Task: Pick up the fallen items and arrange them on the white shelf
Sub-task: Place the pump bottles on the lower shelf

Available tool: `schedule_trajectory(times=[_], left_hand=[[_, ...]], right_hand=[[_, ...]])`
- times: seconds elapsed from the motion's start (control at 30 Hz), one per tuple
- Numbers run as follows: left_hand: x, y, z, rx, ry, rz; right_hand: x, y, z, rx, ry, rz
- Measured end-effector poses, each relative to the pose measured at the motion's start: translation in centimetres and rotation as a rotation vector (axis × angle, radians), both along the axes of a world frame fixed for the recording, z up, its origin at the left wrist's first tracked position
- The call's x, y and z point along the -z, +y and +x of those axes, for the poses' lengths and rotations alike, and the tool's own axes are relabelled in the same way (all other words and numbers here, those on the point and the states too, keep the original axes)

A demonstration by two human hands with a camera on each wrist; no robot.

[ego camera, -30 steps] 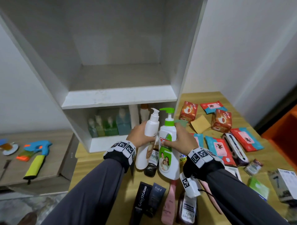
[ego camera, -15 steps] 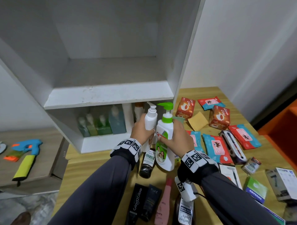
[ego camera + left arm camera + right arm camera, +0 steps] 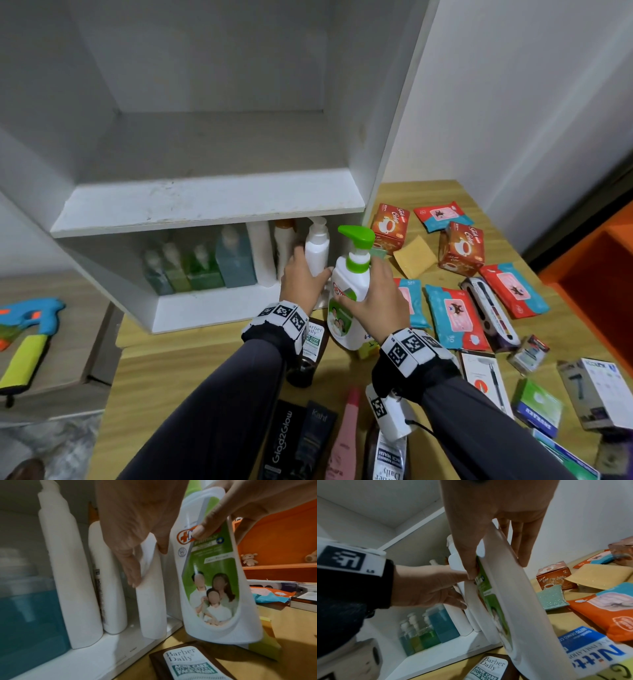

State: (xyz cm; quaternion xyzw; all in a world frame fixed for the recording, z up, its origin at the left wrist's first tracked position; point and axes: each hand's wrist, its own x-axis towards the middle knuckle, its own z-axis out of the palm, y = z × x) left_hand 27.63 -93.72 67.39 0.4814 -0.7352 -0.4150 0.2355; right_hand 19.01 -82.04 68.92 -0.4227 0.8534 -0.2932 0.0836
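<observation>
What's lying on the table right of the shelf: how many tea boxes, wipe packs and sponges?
Tea boxes: 2
Wipe packs: 4
Sponges: 2
Total: 8

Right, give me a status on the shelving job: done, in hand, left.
Done: several bottles stand in the white shelf's lower compartment, among them a blue-filled one. In hand: the left hand holds a white pump bottle at that compartment's opening; the right hand holds a green-pump soap bottle above the table. Left: tea boxes, wipe packs and tubes lie on the table; the upper compartment holds nothing.
</observation>
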Motion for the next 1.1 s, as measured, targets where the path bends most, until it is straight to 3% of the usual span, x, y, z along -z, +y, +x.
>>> schedule_trajectory(times=[0.23,0.73,1.1], left_hand=[[2.8,-0.4,1.3,0.145,-0.207,0.134],[4.5,-2.6,-1.3,-0.006,-0.118,0.114],[7.3,-2.8,-0.2,0.131,0.074,0.314]], right_hand=[[0.1,-0.1,-0.1,-0.017,0.018,0.005],[0.5,-1.0,0.4,-0.019,0.014,-0.002],[1.1,-3.0,1.4,0.065,0.008,-0.046]])
